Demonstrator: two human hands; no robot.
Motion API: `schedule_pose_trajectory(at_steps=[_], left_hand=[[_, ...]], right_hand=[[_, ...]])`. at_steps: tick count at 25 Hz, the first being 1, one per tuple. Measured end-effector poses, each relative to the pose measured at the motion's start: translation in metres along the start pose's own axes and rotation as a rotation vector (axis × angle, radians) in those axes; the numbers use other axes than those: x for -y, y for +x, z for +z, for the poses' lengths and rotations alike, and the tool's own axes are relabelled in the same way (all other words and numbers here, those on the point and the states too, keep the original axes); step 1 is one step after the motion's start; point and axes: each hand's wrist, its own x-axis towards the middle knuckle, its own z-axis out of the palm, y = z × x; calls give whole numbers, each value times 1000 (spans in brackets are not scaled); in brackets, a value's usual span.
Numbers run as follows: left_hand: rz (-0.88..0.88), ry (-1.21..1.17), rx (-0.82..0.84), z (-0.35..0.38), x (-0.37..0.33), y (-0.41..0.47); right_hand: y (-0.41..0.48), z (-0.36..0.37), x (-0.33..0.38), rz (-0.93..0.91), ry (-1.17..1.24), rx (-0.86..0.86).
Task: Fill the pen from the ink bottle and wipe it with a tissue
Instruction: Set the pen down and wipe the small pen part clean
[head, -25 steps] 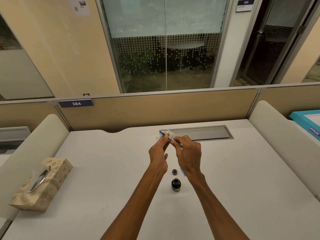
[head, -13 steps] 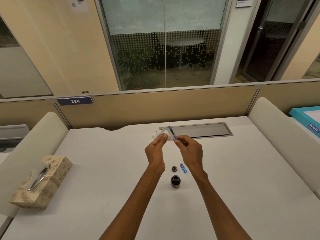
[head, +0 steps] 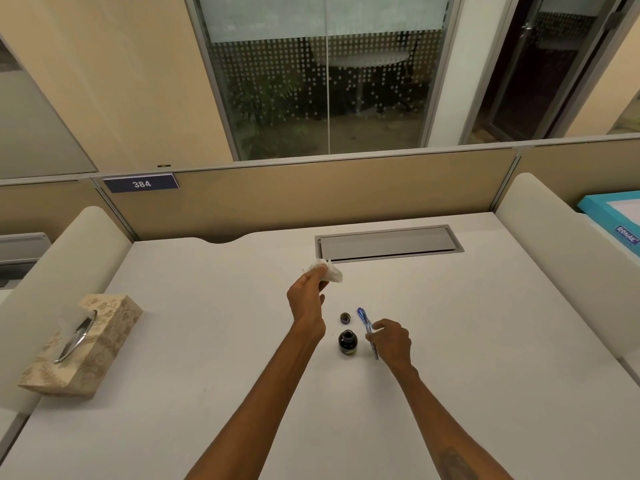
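Right hand (head: pixel 390 341) gripping pen (head: pixel 364 319), ink bottle (head: pixel 347 344) uncapped

White desk (head: pixel 485 341): ink bottle (head: pixel 347 342), cap (head: pixel 345 318), tissue box (head: pixel 81 344)

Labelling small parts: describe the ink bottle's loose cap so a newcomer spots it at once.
On the white desk, look between the left hand and right hand for the dark ink bottle. The cap lies just beyond it on the desktop, left of the blue pen. It is the smallest item: a low dark ring, flatter than the bottle.
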Motion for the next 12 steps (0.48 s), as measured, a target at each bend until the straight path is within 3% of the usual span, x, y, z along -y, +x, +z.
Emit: schedule_pose_trajectory(at_steps=[7, 12], left_hand=[[98, 136, 37, -7, 12, 5], [89, 143, 49, -8, 11, 0]], right_hand=[[2, 20, -31, -8, -148, 60], [3, 31, -36, -15, -125, 35]])
